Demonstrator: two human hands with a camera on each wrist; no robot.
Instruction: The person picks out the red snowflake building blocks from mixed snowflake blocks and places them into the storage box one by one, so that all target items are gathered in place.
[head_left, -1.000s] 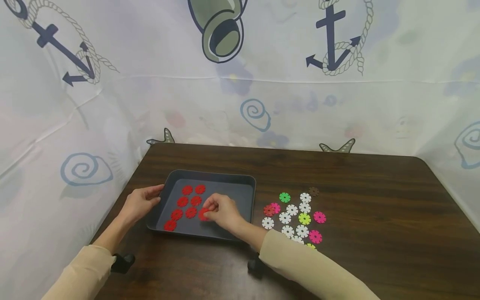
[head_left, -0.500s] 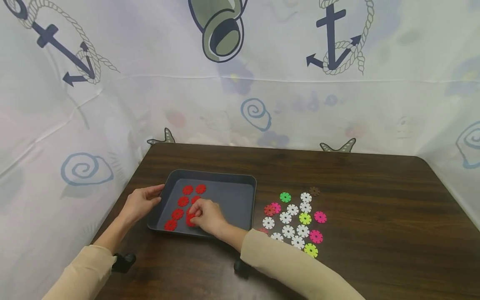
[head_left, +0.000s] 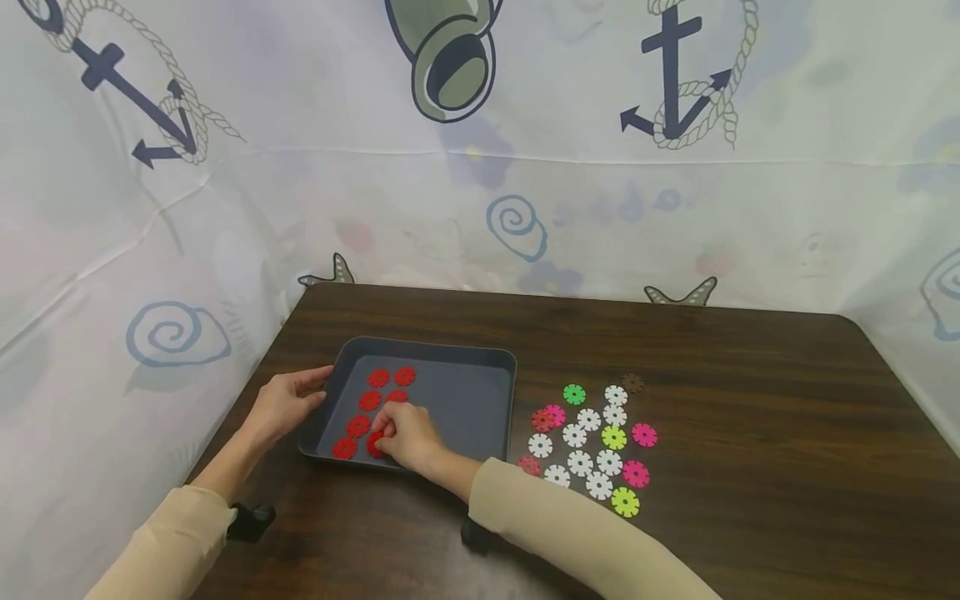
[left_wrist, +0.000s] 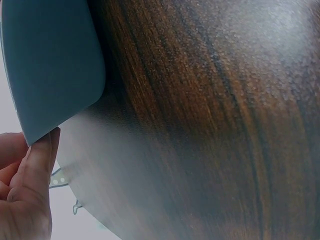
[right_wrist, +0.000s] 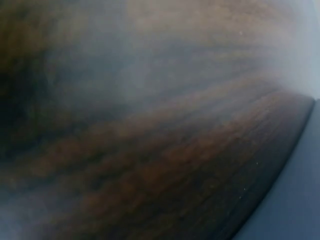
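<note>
A dark grey baking tray (head_left: 472,400) lies on the left half of the table, with several red notched plastic discs (head_left: 378,378) in two rough columns on its left side. My left hand (head_left: 281,407) touches the tray's left wall from outside, fingers nearly straight; the left wrist view also has the hand (left_wrist: 30,185) at the tray's corner (left_wrist: 55,60). Over the tray's front left area, my right hand (head_left: 412,435) pinches a red disc (head_left: 374,446) close to the tray floor. The fingers partly cover it. In the right wrist view the hand does not appear.
To the right of the tray, a loose group of white discs (head_left: 580,462) lies on the wooden table (head_left: 750,433). Among them are pink (head_left: 635,474), yellow (head_left: 613,437), green (head_left: 574,393), red (head_left: 542,420) and brown (head_left: 632,383) discs. A printed curtain (head_left: 600,225) hangs behind the table.
My right hand has moved left and toward the tray's near edge with the red disc, to the lower end of the right column. The left hand stays at the tray's left side.
</note>
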